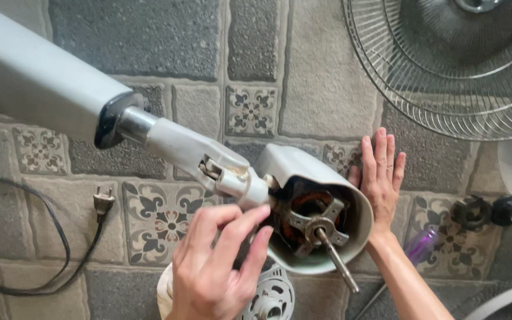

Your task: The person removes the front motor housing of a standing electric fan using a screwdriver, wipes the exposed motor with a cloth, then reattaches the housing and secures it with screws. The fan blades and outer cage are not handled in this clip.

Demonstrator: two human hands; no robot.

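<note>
Wire fan guard [445, 89] and power plug [102, 202] flank the fan motor housing [321, 204].

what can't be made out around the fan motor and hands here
Head view only:
- Left hand fingertips: whether they pinch anything at the motor housing is hidden by the hand itself.
- Purple object: partly behind the right hand and its forearm.
- Wire fan guard: cut off by the top and right edges.

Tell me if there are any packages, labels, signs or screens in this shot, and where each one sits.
None show: only the grey fan motor housing under the left hand, the right hand flat on the patterned floor tiles, a wire fan guard at upper right, and a black plug at left.
</note>
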